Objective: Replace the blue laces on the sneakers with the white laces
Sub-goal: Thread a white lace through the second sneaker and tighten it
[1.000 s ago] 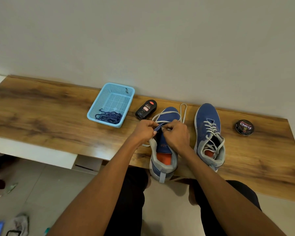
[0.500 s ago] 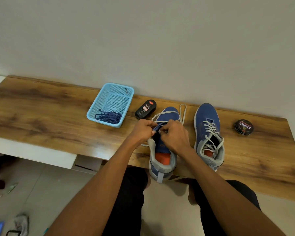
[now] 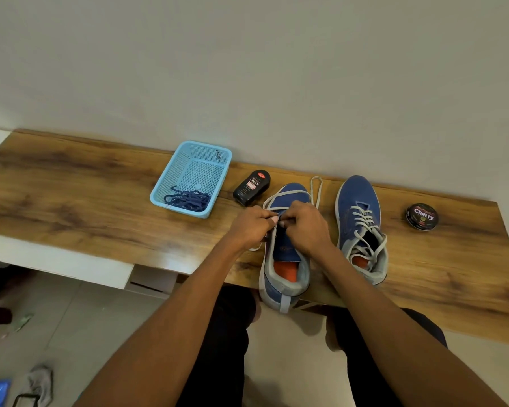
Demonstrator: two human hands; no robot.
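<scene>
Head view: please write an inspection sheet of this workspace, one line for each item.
Surface: wooden bench against the wall.
Job's things: left sneaker, white lace partly threaded; right sneaker laced white; blue laces in basket.
Clutter: polish bottle; polish tin.
Grippers: left hand and right hand pinch the lace at the left sneaker's eyelets.
Cables: nothing seen.
Surroundings: tiled floor, grey cloth.

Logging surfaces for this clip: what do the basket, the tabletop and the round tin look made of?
Basket: light blue moulded plastic, going by its perforated mesh walls and smooth rim. Tabletop: wood or a wood-look laminate; brown grain with a slight sheen, so I cannot tell which. Round tin: likely metal, glossy black printed lid, though the material stays uncertain from this view.
</scene>
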